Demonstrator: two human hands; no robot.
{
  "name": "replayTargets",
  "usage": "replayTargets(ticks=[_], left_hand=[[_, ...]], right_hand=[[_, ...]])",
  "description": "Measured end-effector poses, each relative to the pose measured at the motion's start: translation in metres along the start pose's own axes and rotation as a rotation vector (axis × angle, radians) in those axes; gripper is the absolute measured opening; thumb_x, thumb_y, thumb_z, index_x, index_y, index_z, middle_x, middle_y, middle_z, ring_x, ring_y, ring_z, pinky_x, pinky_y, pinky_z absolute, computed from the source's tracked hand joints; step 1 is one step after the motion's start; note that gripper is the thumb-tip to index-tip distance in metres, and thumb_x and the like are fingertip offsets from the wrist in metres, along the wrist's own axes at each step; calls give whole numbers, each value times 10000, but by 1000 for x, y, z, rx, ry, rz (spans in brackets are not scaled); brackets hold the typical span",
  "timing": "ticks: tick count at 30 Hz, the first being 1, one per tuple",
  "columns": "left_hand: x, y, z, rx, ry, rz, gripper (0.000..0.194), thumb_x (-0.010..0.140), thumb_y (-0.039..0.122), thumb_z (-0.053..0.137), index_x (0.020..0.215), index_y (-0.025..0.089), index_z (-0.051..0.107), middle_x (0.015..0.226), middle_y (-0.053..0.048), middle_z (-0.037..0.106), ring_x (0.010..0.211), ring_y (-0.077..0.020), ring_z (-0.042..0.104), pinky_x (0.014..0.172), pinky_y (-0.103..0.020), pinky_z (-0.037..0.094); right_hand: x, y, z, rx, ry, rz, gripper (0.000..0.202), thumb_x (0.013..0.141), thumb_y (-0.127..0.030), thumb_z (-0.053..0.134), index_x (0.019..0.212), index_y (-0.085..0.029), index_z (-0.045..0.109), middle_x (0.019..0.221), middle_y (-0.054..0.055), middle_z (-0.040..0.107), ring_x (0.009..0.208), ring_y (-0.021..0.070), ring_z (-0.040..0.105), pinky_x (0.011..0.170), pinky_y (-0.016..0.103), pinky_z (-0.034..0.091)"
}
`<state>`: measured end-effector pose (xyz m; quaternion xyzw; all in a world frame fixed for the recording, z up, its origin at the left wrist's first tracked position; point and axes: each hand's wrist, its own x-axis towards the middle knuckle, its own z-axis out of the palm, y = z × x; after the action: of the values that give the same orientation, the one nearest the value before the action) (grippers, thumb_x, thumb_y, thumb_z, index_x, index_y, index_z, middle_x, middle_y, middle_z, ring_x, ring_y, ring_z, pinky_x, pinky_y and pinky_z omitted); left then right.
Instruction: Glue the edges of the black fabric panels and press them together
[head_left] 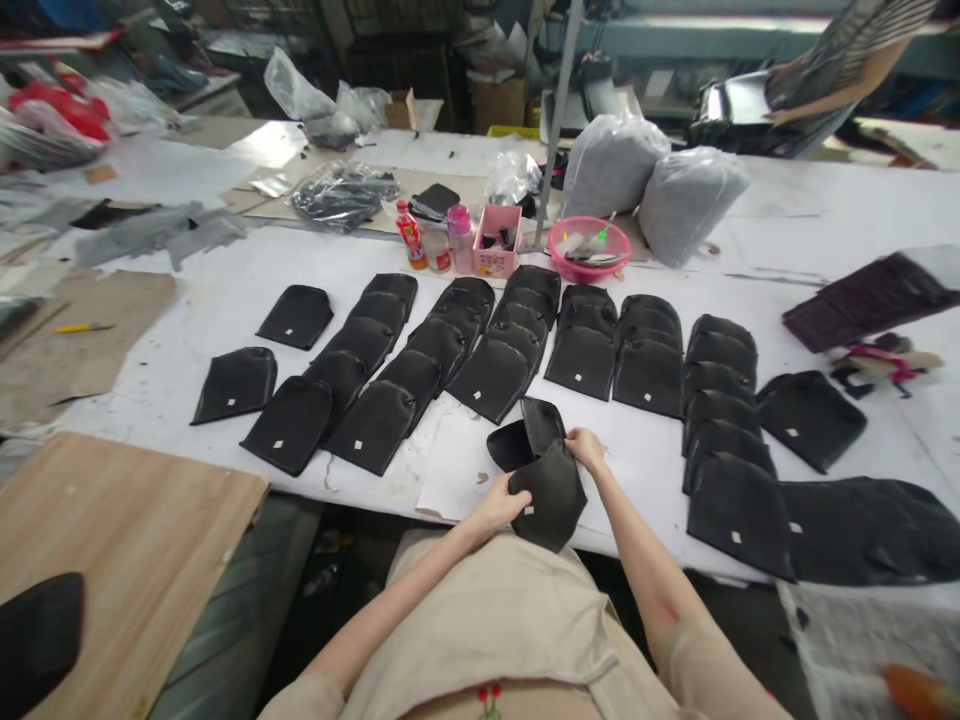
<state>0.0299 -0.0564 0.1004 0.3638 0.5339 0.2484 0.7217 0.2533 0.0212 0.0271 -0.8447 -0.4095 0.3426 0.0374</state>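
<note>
A black leather-look panel (551, 495) with a small white sticker is held up at the table's front edge. My left hand (504, 503) grips its left side, thumb on top. At its upper right edge, the fingers of my right hand (585, 448) pinch it. Two more black flaps (541, 425) stand up behind the panel; whether they are joined to it I cannot tell. Beyond my hands, similar black panels (491, 375) lie in overlapping rows, many with white stickers. Another overlapping column (731, 510) runs down to the right of my right hand.
Behind the rows stand a pink basket (590, 250), a pink box (496, 240), a red bottle (410, 235) and stuffed plastic bags (615, 165). A metal pole (559, 120) rises there. A wooden board (127, 560) is at left. Another person (840, 80) works at the far right.
</note>
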Motion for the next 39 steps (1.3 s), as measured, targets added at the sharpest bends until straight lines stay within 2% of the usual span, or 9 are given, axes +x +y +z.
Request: replayTargets(ticks=[4, 8, 14, 18, 22, 26, 28, 33, 39], left_hand=[[-12, 10, -3, -14, -9, 36, 103, 678, 129, 623, 764, 151, 675, 755, -34, 688, 759, -193, 615, 728, -296, 492], [-30, 24, -26, -186, -19, 109, 172, 700, 200, 691, 864, 151, 706, 840, -56, 734, 870, -246, 657, 828, -353, 517], [-38, 55, -75, -427, 273, 299, 302, 592, 223, 786, 882, 149, 746, 908, -48, 782, 872, -222, 699, 862, -344, 548], [-38, 61, -81, -419, 349, 310, 294, 574, 207, 792, 860, 156, 749, 883, -34, 784, 845, -209, 707, 849, -334, 547], [-41, 55, -75, -398, 393, 299, 325, 592, 227, 798, 906, 158, 749, 909, -43, 788, 902, -229, 712, 898, -362, 537], [-41, 49, -74, -375, 378, 303, 366, 599, 231, 799, 956, 156, 757, 890, -45, 786, 934, -237, 714, 930, -369, 534], [-42, 47, -76, -375, 365, 300, 370, 610, 225, 797, 971, 153, 761, 890, -46, 787, 922, -230, 716, 918, -361, 542], [-46, 40, -83, -375, 343, 310, 345, 642, 219, 783, 980, 150, 766, 917, -50, 790, 929, -222, 718, 899, -343, 553], [-48, 32, -95, -358, 383, 319, 374, 660, 214, 776, 1029, 152, 757, 943, -47, 785, 970, -223, 709, 927, -343, 540]], right_hand=[[3, 26, -10, 49, 10, 74, 284, 978, -369, 656, 1184, -174, 658, 1221, 83, 667, 1082, 229, 665, 934, 438, 574], [1, 62, -26, 165, 139, 197, 303, 983, -367, 647, 1213, -170, 643, 1256, 95, 650, 1101, 235, 654, 948, 455, 569], [-10, 91, -38, 515, 236, 143, 284, 983, -372, 649, 1153, -145, 646, 1079, 64, 690, 923, 186, 689, 815, 379, 604], [-24, 91, -45, 734, 295, 48, 371, 991, -492, 583, 1119, -145, 622, 940, 45, 685, 800, 168, 689, 734, 347, 600], [-46, 73, -55, 861, 247, -117, 592, 824, -714, 648, 1074, -178, 626, 1045, 120, 712, 961, 246, 701, 814, 383, 589], [-70, 27, -47, 941, -94, -361, 688, 716, -766, 717, 1127, -214, 693, 1155, 133, 740, 1043, 284, 720, 918, 455, 583], [-78, 0, -36, 953, -200, -431, 690, 674, -734, 776, 1142, -232, 707, 1175, 126, 745, 1090, 297, 710, 968, 482, 563], [-84, -52, -15, 965, -302, -462, 700, 517, -504, 955, 1117, -240, 711, 1225, 100, 729, 1192, 299, 652, 1070, 466, 493], [-97, -75, -21, 1001, -537, -425, 442, 621, -417, 923, 956, -210, 721, 932, 35, 780, 854, 218, 728, 829, 352, 578]])
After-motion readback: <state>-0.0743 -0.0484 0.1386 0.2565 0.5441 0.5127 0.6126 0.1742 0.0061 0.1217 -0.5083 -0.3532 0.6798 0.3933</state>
